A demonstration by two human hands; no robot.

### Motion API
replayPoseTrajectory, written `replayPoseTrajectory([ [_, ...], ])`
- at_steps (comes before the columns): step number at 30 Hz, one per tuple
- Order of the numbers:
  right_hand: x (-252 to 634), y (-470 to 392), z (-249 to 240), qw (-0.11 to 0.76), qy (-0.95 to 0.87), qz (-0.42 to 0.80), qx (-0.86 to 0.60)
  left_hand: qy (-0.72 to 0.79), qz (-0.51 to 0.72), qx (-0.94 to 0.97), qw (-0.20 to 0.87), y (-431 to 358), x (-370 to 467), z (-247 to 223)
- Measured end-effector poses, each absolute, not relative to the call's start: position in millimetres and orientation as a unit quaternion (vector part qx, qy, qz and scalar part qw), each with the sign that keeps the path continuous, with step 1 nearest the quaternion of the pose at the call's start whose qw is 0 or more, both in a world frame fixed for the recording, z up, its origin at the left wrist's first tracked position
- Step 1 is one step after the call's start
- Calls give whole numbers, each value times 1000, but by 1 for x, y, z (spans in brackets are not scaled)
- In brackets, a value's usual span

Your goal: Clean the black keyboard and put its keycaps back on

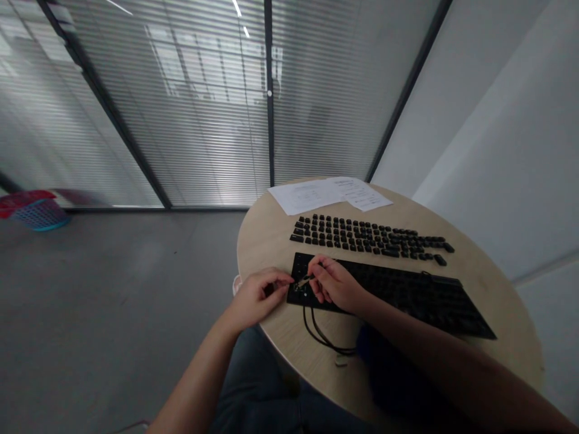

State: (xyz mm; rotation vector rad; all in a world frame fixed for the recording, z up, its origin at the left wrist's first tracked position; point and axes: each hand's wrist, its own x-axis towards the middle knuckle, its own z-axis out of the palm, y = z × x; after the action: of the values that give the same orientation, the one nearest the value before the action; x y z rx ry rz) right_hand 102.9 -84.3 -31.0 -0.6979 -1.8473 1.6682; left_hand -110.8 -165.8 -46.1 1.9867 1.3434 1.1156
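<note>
A black keyboard base (407, 295) lies on the round wooden table, its left end under my hands. In my right hand (332, 280) is a small metallic tool (303, 281), pinched between the fingers, with its tip over the left end of the base. My left hand (261, 295) rests at the base's left edge, fingers curled and fingertips near the tool tip; whether it pinches something small cannot be made out. Behind the base, rows of loose black keycaps (357, 235) are laid out in keyboard order.
White printed sheets (312, 194) lie at the back of the round table (262, 235). A dark cable (316, 334) loops near the front edge, beside a small pale object (341, 361). A red and blue basket (40, 211) stands on the floor at far left.
</note>
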Motion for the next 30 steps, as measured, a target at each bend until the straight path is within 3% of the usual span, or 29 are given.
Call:
replayPoseTrajectory([
  [10, 109, -89, -40, 250, -721, 588, -268, 502, 358, 766, 178, -168, -108, -53],
  [19, 115, -94, -28, 200, -842, 449, -223, 470, 382, 763, 228, -167, -113, -47],
  [30, 112, -94, -23, 168, -861, 419, -234, 464, 382, 762, 241, -168, -112, -46],
])
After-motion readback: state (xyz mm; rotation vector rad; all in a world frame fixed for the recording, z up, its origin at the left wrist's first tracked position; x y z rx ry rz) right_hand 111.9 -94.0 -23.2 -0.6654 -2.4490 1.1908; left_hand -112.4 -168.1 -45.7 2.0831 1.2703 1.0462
